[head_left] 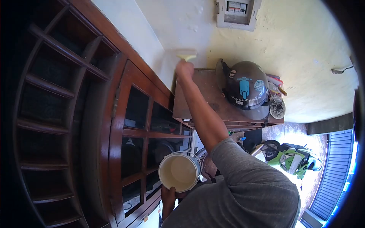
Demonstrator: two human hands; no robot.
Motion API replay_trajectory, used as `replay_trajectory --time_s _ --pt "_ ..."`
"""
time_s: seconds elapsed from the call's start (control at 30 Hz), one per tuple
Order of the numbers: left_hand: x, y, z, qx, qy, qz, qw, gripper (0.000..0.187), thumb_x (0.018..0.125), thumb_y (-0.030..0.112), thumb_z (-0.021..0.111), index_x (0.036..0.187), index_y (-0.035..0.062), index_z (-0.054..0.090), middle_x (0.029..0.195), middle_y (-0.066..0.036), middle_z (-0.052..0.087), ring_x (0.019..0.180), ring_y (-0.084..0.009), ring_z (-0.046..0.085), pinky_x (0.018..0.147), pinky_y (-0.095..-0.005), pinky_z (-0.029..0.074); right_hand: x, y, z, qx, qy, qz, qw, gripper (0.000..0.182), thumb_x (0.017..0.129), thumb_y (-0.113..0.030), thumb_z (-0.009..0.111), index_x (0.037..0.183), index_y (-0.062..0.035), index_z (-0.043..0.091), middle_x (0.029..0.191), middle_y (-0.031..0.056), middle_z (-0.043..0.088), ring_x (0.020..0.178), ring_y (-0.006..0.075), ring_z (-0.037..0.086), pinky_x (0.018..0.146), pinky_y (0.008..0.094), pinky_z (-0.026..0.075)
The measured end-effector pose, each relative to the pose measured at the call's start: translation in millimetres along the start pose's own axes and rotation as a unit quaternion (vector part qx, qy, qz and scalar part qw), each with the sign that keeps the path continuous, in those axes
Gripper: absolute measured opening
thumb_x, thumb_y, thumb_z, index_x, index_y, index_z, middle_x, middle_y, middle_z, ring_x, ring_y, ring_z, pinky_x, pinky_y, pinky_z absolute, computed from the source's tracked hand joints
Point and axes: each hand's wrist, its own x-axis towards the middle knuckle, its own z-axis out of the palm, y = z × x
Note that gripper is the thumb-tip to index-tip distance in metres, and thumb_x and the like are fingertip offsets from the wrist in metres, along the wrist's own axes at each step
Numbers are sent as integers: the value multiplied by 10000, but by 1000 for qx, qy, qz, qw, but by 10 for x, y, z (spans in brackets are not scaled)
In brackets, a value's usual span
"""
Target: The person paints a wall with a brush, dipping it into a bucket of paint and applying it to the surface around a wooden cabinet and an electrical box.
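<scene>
My right hand point(184, 70) reaches out to the wall and is closed around a paintbrush point(186, 56) with a wide pale-yellow head, slightly blurred. The brush head is at the wall point(190, 32), just above the back edge of the cabinet; whether it touches cannot be made out. Low in front of me, my left hand point(168, 198) grips a white bucket point(161, 173) at its near rim, thumb over the edge. The bucket tilts toward me, and its inside looks cream-coloured. Its wire handle hangs on the far side.
A dark helmet point(247, 85) with stickers sits on the brown cabinet point(203, 89), beside small clutter. An electrical box point(237, 13) is set in the wall. Left stands a wooden door point(131, 131) with glass panes. A green motorbike point(291, 157) is parked at lower right, near a shutter point(334, 167).
</scene>
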Motion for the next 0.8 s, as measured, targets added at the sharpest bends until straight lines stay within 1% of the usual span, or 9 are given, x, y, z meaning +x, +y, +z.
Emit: replay_trajectory --time_s 0.07,0.13,0.17,0.23,0.37,0.43,0.6,0.67,0.8 --pt "-95 315 99 -27 -14 -40 999 574 846 -25 449 1418 -31 397 1314 -209 547 1104 -280 653 665 -340 665 -372 -673 -338 60 -121 67 989 468 975 -327 503 1037 106 668 1087 363 647 1094 491 621 943 508 496" --pt "-23 212 68 -19 -7 -16 1000 573 847 -25 445 1417 -30 392 1305 -215 547 1071 -290 667 648 -346 667 -558 -962 -335 114 -80 9 990 475 973 -340 534 950 122 644 870 275 688 793 386 686 698 482 520" --pt "6 176 57 -16 -2 10 1000 571 849 -25 442 1417 -30 387 1296 -222 547 1038 -301 680 630 -353 668 -637 -1115 -377 116 -77 13 990 475 973 -340 534 950 122 644 870 275 688 793 386 686 698 482 520" --pt "-64 339 116 -25 -2 -4 1000 579 849 -25 438 1424 -27 376 1289 -229 546 1005 -312 691 605 -359 669 -807 -1397 -505 128 -63 -100 985 478 988 -327 518 948 133 639 883 319 673 883 453 663 796 503 497" --pt "-164 523 192 -39 -5 -25 999 597 847 -24 434 1438 -21 353 1283 -242 544 972 -337 702 584 -376 673 -1010 -1625 -785 113 -75 -161 978 455 1000 -324 510 911 103 637 882 344 649 880 497 634 803 517 482" --pt "-145 499 194 -33 -5 -27 999 597 848 -21 435 1440 -20 353 1281 -242 545 960 -339 706 578 -374 672 -976 -1505 -799 78 -93 -177 977 435 1015 -344 491 940 64 625 927 358 645 938 547 602 843 578 462" --pt "-31 270 119 -16 -8 -39 999 592 854 -12 443 1440 -26 362 1292 -230 548 1031 -327 684 634 -370 671 -524 -476 -548 -13 -82 -124 989 499 1027 -434 456 989 33 627 988 330 656 997 525 602 882 574 460" --pt "137 -91 -12 40 9 29 999 585 857 -10 450 1437 -30 375 1313 -210 550 1139 -302 632 722 -366 659 -390 -91 -508 -56 -92 -83 991 537 1028 -461 430 1022 34 638 1024 339 649 1039 516 597 931 559 453" --pt "-34 283 163 -5 6 -28 1000 573 859 -13 452 1428 -35 390 1337 -198 543 1219 -274 575 792 -358 638 -276 459 -402 -73 -93 -53 992 568 1022 -478 414 1061 38 649 1084 338 642 1079 501 592 964 548 444"
